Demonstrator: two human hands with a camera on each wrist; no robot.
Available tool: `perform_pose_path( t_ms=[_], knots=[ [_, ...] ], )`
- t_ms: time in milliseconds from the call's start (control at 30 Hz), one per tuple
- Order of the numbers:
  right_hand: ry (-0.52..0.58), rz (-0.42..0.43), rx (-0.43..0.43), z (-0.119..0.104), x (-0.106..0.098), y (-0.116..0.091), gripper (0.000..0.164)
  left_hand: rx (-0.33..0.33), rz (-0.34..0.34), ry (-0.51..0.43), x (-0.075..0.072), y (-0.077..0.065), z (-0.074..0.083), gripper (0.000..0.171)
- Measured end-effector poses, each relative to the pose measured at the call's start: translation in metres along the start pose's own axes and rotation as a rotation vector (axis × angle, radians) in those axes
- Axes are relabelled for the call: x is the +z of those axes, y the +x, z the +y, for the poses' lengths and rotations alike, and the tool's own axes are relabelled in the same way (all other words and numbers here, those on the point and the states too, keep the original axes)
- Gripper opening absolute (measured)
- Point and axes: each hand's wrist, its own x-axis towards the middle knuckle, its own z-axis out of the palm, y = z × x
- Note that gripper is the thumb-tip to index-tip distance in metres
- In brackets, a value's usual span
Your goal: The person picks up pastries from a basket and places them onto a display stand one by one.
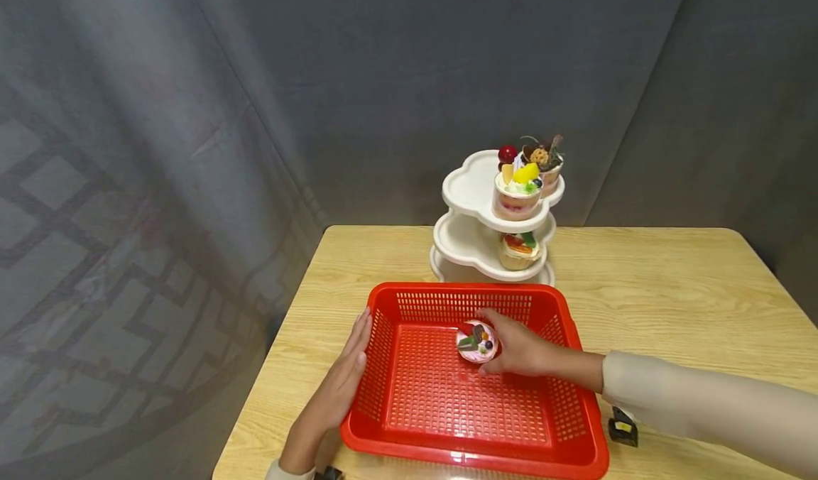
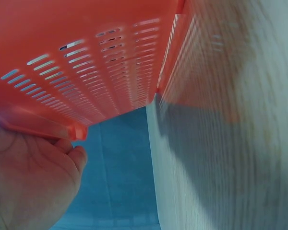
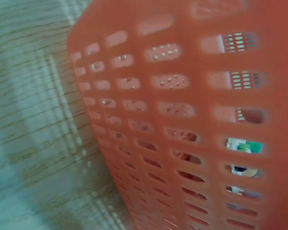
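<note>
Inside the red plastic basket [image 1: 460, 455], my right hand [image 1: 520, 345] holds a small toy dessert cup [image 1: 476, 342], fingers on its far side and thumb on its near side. The cup has pink cream topped with berries and a green piece, and it is above the basket's floor in the head view. My left hand [image 1: 341, 388] rests along the basket's left rim with its fingers stretched out. In the left wrist view, the left hand [image 2: 33, 177] is beside the rim, outside the slotted wall [image 2: 101, 62]. From the right wrist, the basket's wall [image 3: 134, 105] hides the right hand.
Behind the basket stands a white tiered stand [image 1: 469, 185]. Its top tier bears a fruit-topped dessert cup [image 1: 516, 196] and a chocolate-topped one [image 1: 551, 167]; another dessert [image 1: 519, 253] is on the tier below. Wooden table [image 1: 671, 302] surrounds the basket, with a grey curtain [image 1: 383, 96] behind.
</note>
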Motion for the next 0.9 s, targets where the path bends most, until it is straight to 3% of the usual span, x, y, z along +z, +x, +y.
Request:
perform_pose_path(
  t_ms=[167,467,733,900],
  knots=[
    [-0.009,-0.013,-0.026,0.0048,0.0067,0.0029,0.098,-0.006,-0.002,0.001,0.0003,-0.0001,-0.0001,0.058],
    [0.016,-0.041,0.024,0.0029,0.0087,0.0081,0.098,-0.018,-0.015,0.001,0.0004,-0.0006,-0.0041,0.056],
    [-0.006,-0.034,-0.038,0.0022,0.0067,0.0092,0.07,-0.016,-0.017,-0.005,-0.0001,-0.0009,-0.0036,0.057],
    [-0.041,-0.014,-0.036,0.0041,0.0071,0.0103,0.063,-0.029,-0.018,-0.01,-0.0001,-0.0002,-0.003,0.057]
  ],
)
